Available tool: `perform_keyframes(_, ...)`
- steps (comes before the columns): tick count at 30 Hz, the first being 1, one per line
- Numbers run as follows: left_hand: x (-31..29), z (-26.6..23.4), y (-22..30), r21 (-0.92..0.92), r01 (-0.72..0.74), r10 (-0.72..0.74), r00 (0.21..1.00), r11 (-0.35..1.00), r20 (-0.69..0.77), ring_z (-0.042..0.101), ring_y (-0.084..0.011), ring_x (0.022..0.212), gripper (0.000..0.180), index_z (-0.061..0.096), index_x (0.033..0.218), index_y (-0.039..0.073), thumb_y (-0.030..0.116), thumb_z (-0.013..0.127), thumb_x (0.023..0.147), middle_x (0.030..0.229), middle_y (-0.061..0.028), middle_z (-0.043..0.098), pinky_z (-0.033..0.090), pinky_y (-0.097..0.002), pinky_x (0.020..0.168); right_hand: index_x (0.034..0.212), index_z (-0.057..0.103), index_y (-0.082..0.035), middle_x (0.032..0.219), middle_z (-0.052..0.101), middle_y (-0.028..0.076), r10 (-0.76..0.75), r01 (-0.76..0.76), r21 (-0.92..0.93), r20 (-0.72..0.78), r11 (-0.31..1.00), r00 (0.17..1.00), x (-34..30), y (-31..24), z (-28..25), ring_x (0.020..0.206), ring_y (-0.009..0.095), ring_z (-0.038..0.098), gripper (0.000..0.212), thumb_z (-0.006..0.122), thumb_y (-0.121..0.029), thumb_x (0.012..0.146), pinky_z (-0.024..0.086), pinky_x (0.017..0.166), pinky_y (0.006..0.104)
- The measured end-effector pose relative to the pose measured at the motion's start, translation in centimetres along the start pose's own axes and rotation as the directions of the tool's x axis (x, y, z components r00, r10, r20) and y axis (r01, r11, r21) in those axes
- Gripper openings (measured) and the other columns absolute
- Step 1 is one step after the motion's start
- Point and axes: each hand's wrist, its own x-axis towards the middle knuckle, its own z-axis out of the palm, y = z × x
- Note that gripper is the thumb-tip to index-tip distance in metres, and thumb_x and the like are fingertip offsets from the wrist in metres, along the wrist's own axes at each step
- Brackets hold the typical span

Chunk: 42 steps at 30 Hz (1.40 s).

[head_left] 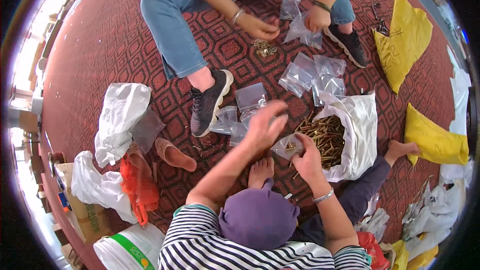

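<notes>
My left hand [267, 127] is in the air over several flat clear plastic bags [251, 96]. Its fingers are apart, slightly blurred, and nothing shows in them. My right hand [308, 160], with a silver bracelet at the wrist, pinches the edge of a small clear plastic bag [286, 146]. What lies inside that bag is hard to make out. Right beside it, an open white sack [362, 130] holds many long brass-coloured screws or bolts [327, 135]; a few lie loose at its mouth. A purple head covering [260, 219] and striped sleeves show between my forearms.
Opposite, a person in jeans [172, 25] handles clear bags [300, 27] over a small heap of metal parts [264, 47]. More bags [320, 75] lie mid-carpet. Yellow sacks [400, 45] are at right; white sacks [122, 120], a slipper [175, 155] and a red bag [140, 185] at left.
</notes>
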Motion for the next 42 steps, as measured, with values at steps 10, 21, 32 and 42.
perform_keyframes(10,-0.5,-5.5,-10.1,0.777,0.479,-0.742,0.670,0.407,-0.024,0.013,-0.0432,0.130,0.094,0.029,0.137,0.019,0.065,0.061,0.062,0.146,-0.0108,0.012,0.029,-0.0614,0.091,0.107,0.055,0.000,0.105,0.056,0.010,-0.115,0.113,-0.052,-0.048,0.992,0.992,5.6,-3.7,0.0,0.078,0.020,0.054,0.045,0.050,0.008,0.063,0.044,0.068,0.0249)
perform_keyframes(21,-12.5,-6.4,-10.2,0.758,0.336,-0.446,0.893,0.560,-0.066,0.042,-0.0424,0.111,0.097,0.024,0.137,0.014,0.028,0.077,0.057,0.142,-0.0168,0.019,0.048,-0.0460,0.074,0.109,0.055,-0.001,0.104,0.055,0.006,0.020,-0.016,0.056,-0.067,0.998,0.998,4.6,-2.3,1.4,0.062,0.010,0.043,0.044,0.050,0.008,0.066,0.038,0.055,0.0187)
perform_keyframes(32,-2.6,1.6,-18.2,0.363,0.242,-0.232,0.970,0.900,-0.074,0.050,-0.0365,0.102,0.064,0.037,0.129,0.011,0.018,0.063,0.071,0.129,-0.0202,0.037,0.045,-0.0377,0.079,0.109,0.055,-0.001,0.106,0.054,0.006,0.059,-0.056,0.101,-0.024,0.993,0.998,3.4,-5.4,0.0,0.060,0.008,0.041,0.044,0.049,0.008,0.066,0.036,0.054,0.0189)
perform_keyframes(42,-7.2,6.6,-10.2,0.185,0.088,-0.138,0.951,0.979,0.276,0.056,-0.0321,0.088,0.047,0.047,0.118,0.010,0.011,0.059,0.072,0.107,-0.0125,0.055,0.047,-0.0365,0.071,0.108,0.055,0.001,0.109,0.056,0.014,0.107,-0.104,0.085,-0.030,0.991,0.994,13.3,-5.9,5.7,0.095,0.025,0.055,0.041,0.051,0.002,0.068,0.046,0.078,0.0278)
